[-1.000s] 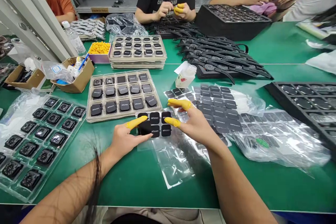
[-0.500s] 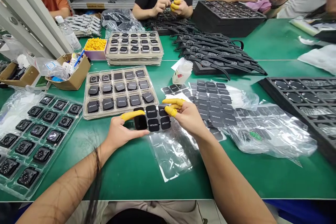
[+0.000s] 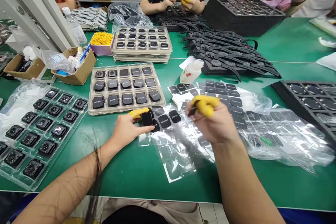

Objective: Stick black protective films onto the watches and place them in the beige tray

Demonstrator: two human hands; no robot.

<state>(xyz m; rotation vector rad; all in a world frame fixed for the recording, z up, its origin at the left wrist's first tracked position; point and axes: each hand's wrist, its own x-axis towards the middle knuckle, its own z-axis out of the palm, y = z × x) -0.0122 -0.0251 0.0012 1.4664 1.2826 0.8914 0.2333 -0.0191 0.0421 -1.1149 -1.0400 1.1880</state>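
Observation:
My left hand (image 3: pixel 127 127), with a yellow finger cot on the index finger, grips a black square smartwatch body (image 3: pixel 147 119) between finger and thumb. Under the thumb it also pins a clear sheet of black square film stickers (image 3: pixel 165 121) with white lettering. Raised to the right of that sheet, my right hand (image 3: pixel 214 122) wears yellow finger cots and is blurred by motion. Its fingertips pinch a dark piece that looks like one of the film stickers (image 3: pixel 193 108). A clear, mostly bare backing sheet (image 3: pixel 174 162) lies below on the green table.
Left is a clear tray (image 3: pixel 59 140) of watch bodies; ahead, a tray (image 3: pixel 90 106) of lettered ones. More sticker sheets (image 3: pixel 237 112) and plastic bags lie right, near a black foam tray (image 3: pixel 301 112). A white cup (image 3: pixel 191 71) and black straps (image 3: pixel 217 52) stand behind. Co-workers sit opposite.
My right hand has pulled away from the sticker sheet, up and to the right, with a dark piece in its fingertips. The sheet tilts differently in my left hand. The whole view has shifted slightly.

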